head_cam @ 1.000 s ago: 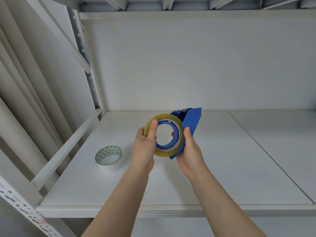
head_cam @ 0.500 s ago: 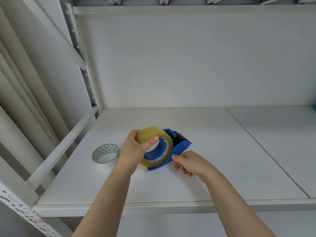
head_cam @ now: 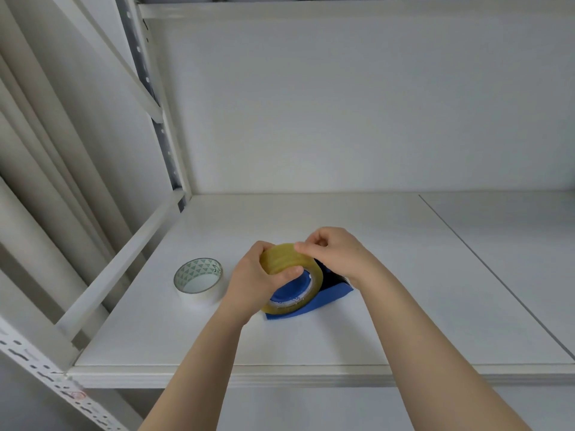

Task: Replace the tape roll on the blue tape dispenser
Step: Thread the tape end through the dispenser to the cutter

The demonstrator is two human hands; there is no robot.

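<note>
The blue tape dispenser (head_cam: 327, 297) lies on the white shelf (head_cam: 404, 306), near its middle. A yellowish clear tape roll (head_cam: 284, 258) sits on the dispenser's blue hub. My left hand (head_cam: 253, 279) grips the roll's left side, thumb across its front edge. My right hand (head_cam: 337, 255) rests on top of the roll, its fingertips pinching at the outer layer of tape. The dispenser's right end is partly hidden under my right wrist.
A white tape roll (head_cam: 199, 283) with a green-triangle printed core lies flat on the shelf, left of my left hand. A diagonal shelf brace (head_cam: 124, 262) and upright post (head_cam: 155, 113) stand on the left. A seam (head_cam: 485, 269) crosses the shelf at the right.
The dispenser with the roll came down from mid-air onto the shelf. My right hand let go of the dispenser body and moved up onto the top of the roll.
</note>
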